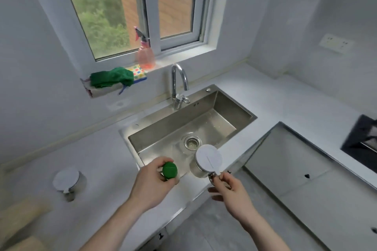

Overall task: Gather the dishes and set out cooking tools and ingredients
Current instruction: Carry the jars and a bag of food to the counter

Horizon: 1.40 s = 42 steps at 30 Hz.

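I see the left hand (152, 181) curled around a green-capped bottle (169, 169), held over the near edge of the sink (232, 106); only its round green top shows past the fingers. The right hand (229, 190) pinches the handle of a metal pot with a white lid (208, 159), which hangs just beyond its fingertips, over the sink's near right corner. A second white-lidded pot (68, 180) stands on the counter (98, 149), well apart to the left

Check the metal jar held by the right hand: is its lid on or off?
On. The white lid sits flat over the metal jar; the right hand pinches its clasp.
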### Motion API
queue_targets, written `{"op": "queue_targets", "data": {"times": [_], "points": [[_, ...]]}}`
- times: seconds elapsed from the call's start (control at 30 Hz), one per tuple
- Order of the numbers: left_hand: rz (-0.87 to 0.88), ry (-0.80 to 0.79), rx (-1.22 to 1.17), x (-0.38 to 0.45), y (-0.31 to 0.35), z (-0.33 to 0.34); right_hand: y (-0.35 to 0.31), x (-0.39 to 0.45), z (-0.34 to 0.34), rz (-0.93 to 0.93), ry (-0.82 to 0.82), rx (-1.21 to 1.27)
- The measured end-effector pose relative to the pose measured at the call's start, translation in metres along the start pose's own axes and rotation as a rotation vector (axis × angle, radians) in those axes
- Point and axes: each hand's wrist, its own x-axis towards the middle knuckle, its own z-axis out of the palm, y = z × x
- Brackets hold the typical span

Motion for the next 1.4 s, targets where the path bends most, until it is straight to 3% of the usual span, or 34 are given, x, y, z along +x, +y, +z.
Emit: {"op": "queue_targets", "data": {"times": [0.4, 0.97, 1.17, 1.4], "points": [[0.188, -0.303, -0.024, -0.069, 0.143, 0.193, 0.085, -0.121, -0.218, 0.030, 0.370, 0.125], [0.598, -0.919, 0.074, -0.132, 0.314, 0.477, 0.187, -0.279, -0.415, 0.102, 1.051, 0.436], [0.673, -1.028, 0.047, -0.134, 0.368, 0.566, 0.193, -0.282, -0.490, 0.126, 1.161, 0.432], [0.641, -1.076, 0.019, -0.097, 0.422, 0.641, 0.184, -0.252, -0.578, 0.110, 1.211, 0.411]]}}
